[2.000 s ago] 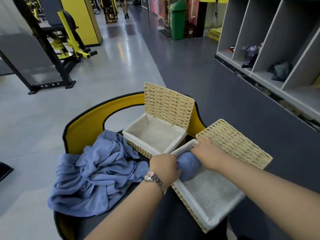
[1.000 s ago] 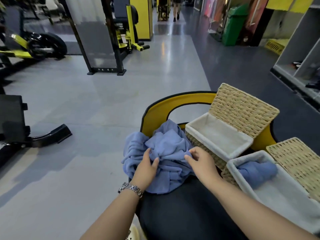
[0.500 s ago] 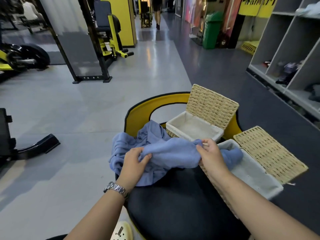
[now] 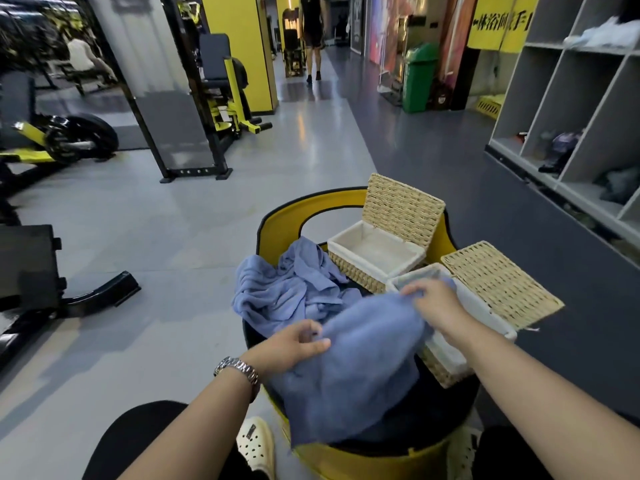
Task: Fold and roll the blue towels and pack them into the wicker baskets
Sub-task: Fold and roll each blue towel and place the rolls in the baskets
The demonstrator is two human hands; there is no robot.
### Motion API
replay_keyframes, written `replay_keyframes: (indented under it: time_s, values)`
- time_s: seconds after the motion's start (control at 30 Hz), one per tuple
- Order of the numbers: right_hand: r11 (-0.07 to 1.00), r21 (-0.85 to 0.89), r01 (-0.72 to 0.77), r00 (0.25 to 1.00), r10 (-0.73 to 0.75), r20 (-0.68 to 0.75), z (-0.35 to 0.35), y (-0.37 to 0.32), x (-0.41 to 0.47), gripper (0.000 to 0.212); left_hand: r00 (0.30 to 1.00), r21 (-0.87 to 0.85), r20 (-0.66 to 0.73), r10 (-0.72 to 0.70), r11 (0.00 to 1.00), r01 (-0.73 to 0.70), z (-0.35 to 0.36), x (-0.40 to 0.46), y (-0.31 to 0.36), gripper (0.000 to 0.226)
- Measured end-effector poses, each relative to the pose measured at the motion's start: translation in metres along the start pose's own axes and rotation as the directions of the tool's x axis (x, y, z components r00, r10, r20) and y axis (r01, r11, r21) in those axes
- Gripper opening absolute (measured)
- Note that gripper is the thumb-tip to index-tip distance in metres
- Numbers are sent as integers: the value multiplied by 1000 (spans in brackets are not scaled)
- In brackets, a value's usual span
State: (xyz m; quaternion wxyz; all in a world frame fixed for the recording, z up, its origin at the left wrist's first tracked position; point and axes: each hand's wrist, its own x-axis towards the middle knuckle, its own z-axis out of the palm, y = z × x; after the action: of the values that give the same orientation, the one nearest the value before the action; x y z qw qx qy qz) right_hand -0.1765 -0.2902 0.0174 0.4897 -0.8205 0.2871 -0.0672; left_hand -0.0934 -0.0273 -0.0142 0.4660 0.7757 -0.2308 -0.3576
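Gym floor (image 4: 173, 237) in pale grey spreads wide to our left, with weight machines (image 4: 194, 109) beyond and grey cubby shelves (image 4: 571, 109) along the right; close before us stands a round yellow and black seat (image 4: 398, 420) bearing everything; its near rim runs out of sight between our knees. We hold one blue towel (image 4: 356, 368) spread and motion-blurred over the seat, its lower edge hanging past the rim; the heap of blue towels (image 4: 284, 285) lies crumpled at the seat's left edge. Our left hand (image 4: 294, 344) pinches the towel's near corner, thumb on top; our right hand (image 4: 433, 303) grips the far corner, fingers curled, hiding most of the nearer wicker basket (image 4: 450, 362), whose contents we cannot make out; the farther wicker basket (image 4: 374, 254) stands open, white lining bare, lid upright.
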Motion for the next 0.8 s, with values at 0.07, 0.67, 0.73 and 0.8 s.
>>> replay_keyframes:
  time_s: [0.07, 0.67, 0.73, 0.8]
  values:
    - [958, -283, -41, 988, 82, 135, 4, 34, -10, 22, 995, 187, 17, -99, 978, 94, 13, -5, -23, 18]
    - [899, -434, -57, 967, 159, 202, 55, 110, -35, 33, 858, 199, -187, -478, 837, 510, 103, 5, -99, 41]
    - [948, -320, 9, 987, 44, 157, 50, 97, -26, 41, 900, 101, -197, -389, 905, 413, 88, 12, -88, 22]
    - [983, -174, 55, 998, -47, 47, 41, 75, -16, 40, 914, 138, -337, -226, 948, 285, 64, 24, -70, 19]
